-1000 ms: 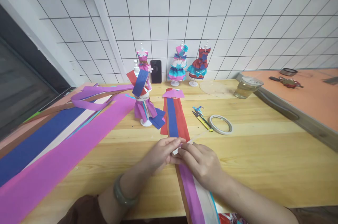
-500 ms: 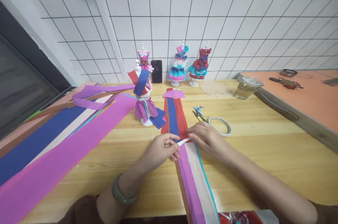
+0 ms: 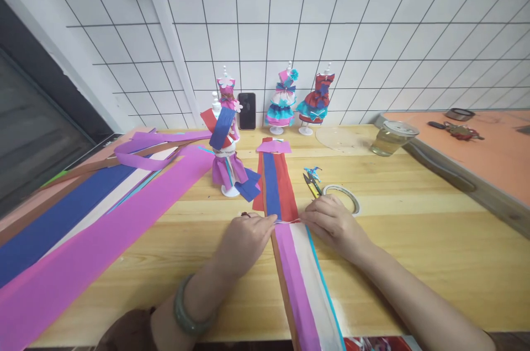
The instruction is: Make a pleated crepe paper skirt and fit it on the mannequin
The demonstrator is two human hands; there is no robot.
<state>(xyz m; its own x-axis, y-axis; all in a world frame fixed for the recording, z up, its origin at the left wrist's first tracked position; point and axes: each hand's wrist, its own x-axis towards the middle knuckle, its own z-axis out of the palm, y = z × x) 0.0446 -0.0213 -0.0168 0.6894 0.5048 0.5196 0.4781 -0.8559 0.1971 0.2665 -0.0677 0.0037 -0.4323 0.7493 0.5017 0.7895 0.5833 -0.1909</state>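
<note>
Between my two hands a thin white strip of tape point(image 3: 287, 222) lies pulled straight across layered crepe paper strips. My left hand point(image 3: 244, 242) is closed, its fingertips pinching the strip's left end at the brown and blue paper. At the other end my right hand point(image 3: 337, 229) pinches it, low over the table by the red paper point(image 3: 285, 180). Beyond the tape run the red and blue paper point(image 3: 272, 182). On the near side a purple strip point(image 3: 296, 290), a white one and a turquoise edge reach toward me.
A small dress form point(image 3: 227, 166) in purple, red and blue paper stands left of the strips. More dressed forms point(image 3: 282, 102) and a phone point(image 3: 247, 111) are along the wall. Snips point(image 3: 311, 184), a tape roll point(image 3: 354, 202) and a lidded cup point(image 3: 391, 138) sit right; long paper strips point(image 3: 111, 235) spread left.
The white tape has gone from slanted and raised to flat and straight across the paper. My left hand has turned palm-down; my right hand's fingers have drawn together at the tape's end.
</note>
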